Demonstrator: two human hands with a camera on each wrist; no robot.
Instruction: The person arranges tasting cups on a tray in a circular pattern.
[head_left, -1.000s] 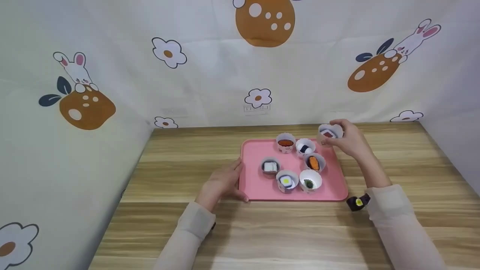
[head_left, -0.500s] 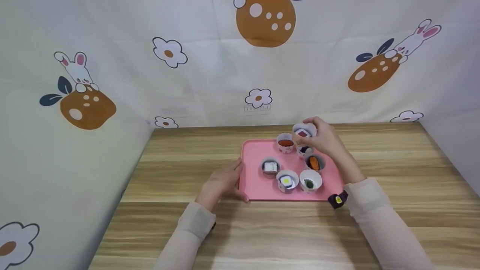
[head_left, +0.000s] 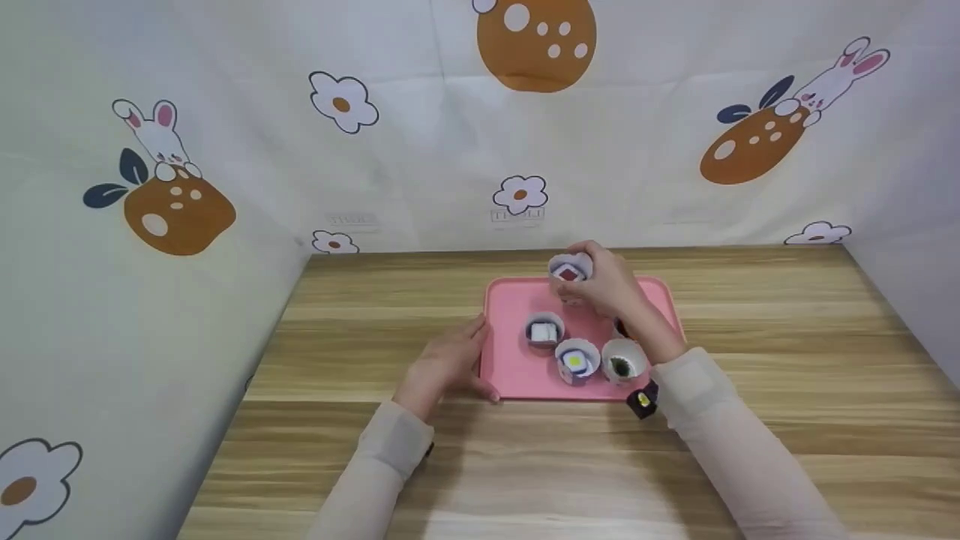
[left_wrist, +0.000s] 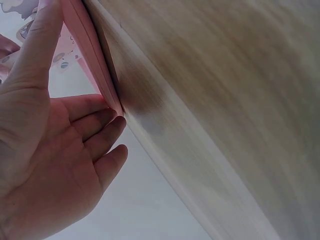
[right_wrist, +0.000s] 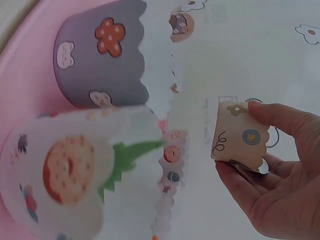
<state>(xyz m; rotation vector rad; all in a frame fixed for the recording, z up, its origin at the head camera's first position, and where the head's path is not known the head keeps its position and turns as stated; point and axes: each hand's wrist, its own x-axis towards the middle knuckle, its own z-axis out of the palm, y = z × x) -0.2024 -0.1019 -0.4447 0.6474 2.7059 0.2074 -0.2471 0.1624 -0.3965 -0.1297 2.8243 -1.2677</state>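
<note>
My right hand (head_left: 611, 289) pinches a beige paper cup (right_wrist: 235, 130) between thumb and fingers, over the back of the pink tray (head_left: 506, 375). In the cup lies a toy sushi piece (head_left: 568, 274), white with a red square. Whether this cup touches the tray, I cannot tell. At the tray's left edge my left hand (head_left: 446, 364) rests with fingers extended against the rim, the thumb by the front corner. Standing upright on the tray are a cup with a white piece (head_left: 543, 332), one with a yellow-centred piece (head_left: 575, 361) and one with a green piece (head_left: 620, 367).
My right hand and wrist hide the back cups, and only a sliver of one shows beside the wrist. A small dark device (head_left: 643, 400) sits at the right cuff. Behind the wooden table (head_left: 337, 330) hangs a printed cloth (head_left: 420, 150).
My right hand has carried the beige cup leftward, from the tray's back right corner to its back middle, covering cups seen before there. The left hand has stayed on the rim.
</note>
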